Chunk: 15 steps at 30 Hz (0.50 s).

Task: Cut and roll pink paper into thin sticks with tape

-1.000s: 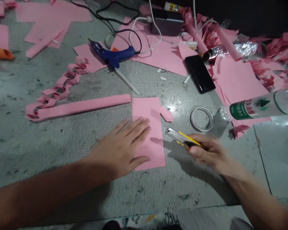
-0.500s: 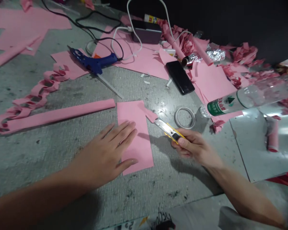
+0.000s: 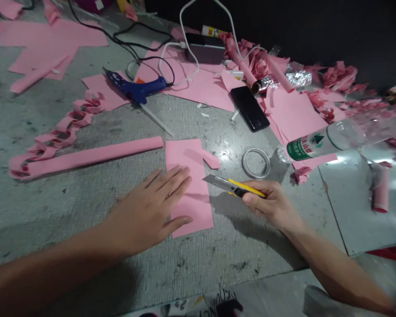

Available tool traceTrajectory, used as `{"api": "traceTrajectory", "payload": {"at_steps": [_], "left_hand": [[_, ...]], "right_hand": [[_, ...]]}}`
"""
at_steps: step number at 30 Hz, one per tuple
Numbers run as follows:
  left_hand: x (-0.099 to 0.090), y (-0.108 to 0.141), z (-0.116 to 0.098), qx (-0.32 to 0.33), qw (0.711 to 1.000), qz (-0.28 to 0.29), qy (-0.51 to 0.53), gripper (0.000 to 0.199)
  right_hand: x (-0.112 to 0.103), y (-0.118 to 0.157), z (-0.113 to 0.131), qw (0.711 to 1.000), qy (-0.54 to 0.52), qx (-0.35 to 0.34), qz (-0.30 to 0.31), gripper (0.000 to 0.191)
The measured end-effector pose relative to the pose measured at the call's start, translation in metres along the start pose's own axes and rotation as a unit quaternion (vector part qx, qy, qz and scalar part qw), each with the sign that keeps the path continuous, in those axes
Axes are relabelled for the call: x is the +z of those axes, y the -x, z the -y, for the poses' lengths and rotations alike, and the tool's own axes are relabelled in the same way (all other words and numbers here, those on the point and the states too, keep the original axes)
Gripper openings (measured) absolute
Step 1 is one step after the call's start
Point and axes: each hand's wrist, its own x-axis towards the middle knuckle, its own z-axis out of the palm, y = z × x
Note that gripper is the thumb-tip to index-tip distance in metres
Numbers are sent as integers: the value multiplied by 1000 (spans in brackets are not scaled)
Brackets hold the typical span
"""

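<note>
Head view: spreading the fingers of the left hand [image 3: 141, 215] slightly, with thumb apart, flat over a pink sheet [image 3: 185, 154]; pinching a yellow cutter [image 3: 242, 190] between thumb and fingers of the right hand [image 3: 270, 202]. Pointing its blade at the pink sheet's right edge; cannot tell whether touching. Lying, like the pink sheet, on a gray, dark-specked tabletop [image 3: 125, 123], with glare beyond the pink sheet's right corner. Poking out from its right edge, a pink offcut [image 3: 211, 160]; right of that, near the cutter, a tape roll [image 3: 256, 176]. Ending just left of the pink sheet, a folded strip [image 3: 102, 155] joined to a paper chain [image 3: 66, 125]. Beyond the pink sheet, a blue glue gun [image 3: 140, 91] and black phone [image 3: 250, 108]. Well right, a bottle [image 3: 300, 149] and smoother panel [image 3: 353, 202]. Far beyond, crumpled paper [image 3: 339, 75] before a dark backdrop [image 3: 317, 31].
</note>
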Motion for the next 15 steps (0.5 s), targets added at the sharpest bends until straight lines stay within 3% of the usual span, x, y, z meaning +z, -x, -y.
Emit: {"api": "traceTrajectory", "payload": {"at_steps": [3, 7, 10, 15], "left_hand": [[-4, -2, -2, -9, 1000, 22, -1, 76], [-11, -3, -3, 0, 999, 39, 5, 77], [-16, -4, -4, -4, 999, 46, 16, 70], [-19, -2, -7, -16, 997, 61, 33, 67]], "right_hand": [[-9, 2, 9, 981, 163, -99, 17, 27], [-18, 7, 12, 937, 256, -219, 88, 36], [-16, 12, 10, 915, 296, -245, 124, 40], [-9, 11, 7, 895, 346, -255, 117, 38]]}}
